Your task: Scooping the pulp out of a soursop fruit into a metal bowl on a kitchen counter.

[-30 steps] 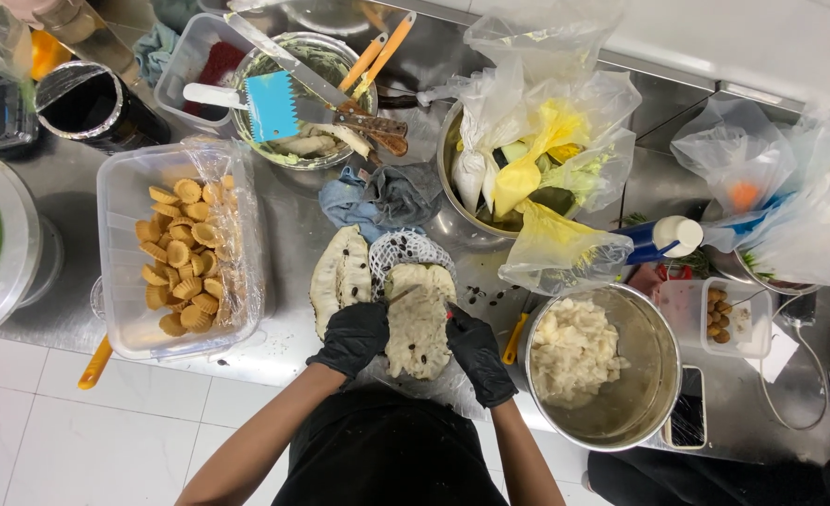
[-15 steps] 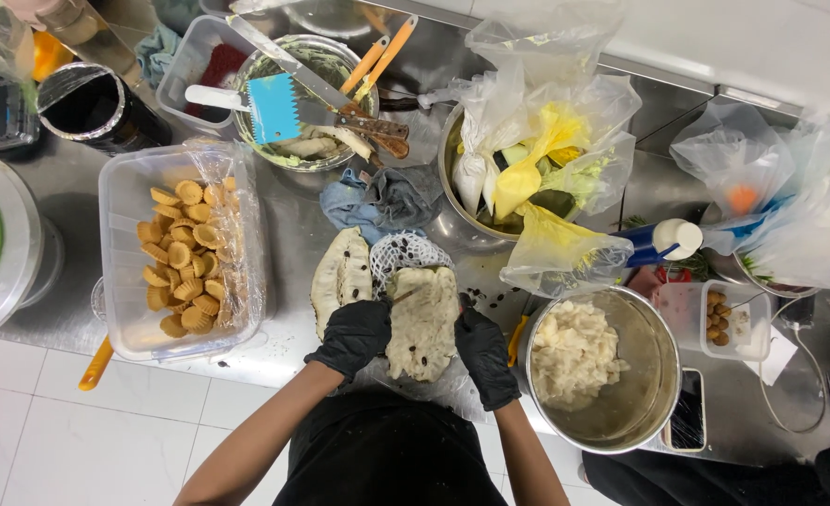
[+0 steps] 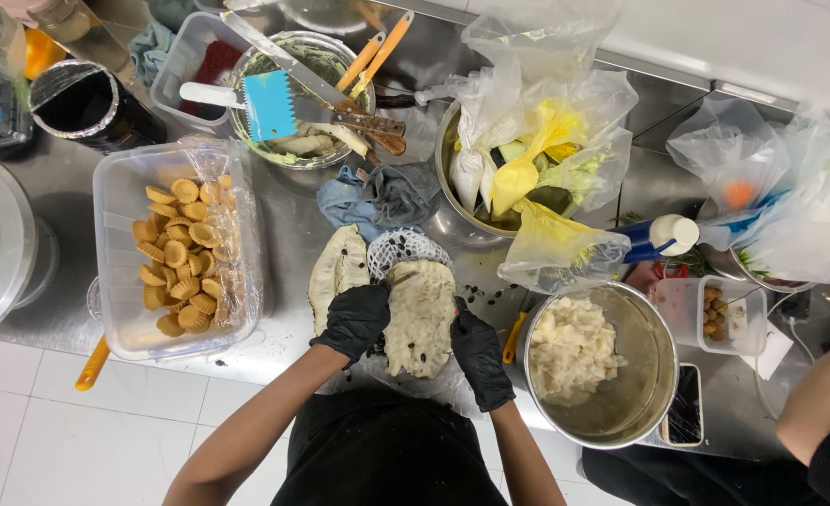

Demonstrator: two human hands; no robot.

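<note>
Both my hands wear black gloves. My left hand [image 3: 355, 319] and my right hand [image 3: 477, 349] grip the two sides of a large opened fruit half [image 3: 420, 317] with pale cream flesh and dark seeds, held over the steel counter. A second, emptied fruit half [image 3: 336, 271] lies just left of it, beside a white foam net [image 3: 402, 249]. A steel pot [image 3: 642, 354] holding scooped pale pulp [image 3: 570, 349] stands right of my right hand.
A clear tub of several small ridged pastry cups [image 3: 183, 255] sits at left. A glass bowl with a blue scraper [image 3: 269, 105] and knives is behind. A steel bowl stuffed with plastic bags [image 3: 527, 159] stands at the back right. Another person's arm [image 3: 813, 422] is at far right.
The fruit half between my hands has been pulled wider and tipped flatter, showing more pale flesh. My hands shifted slightly down and apart.
</note>
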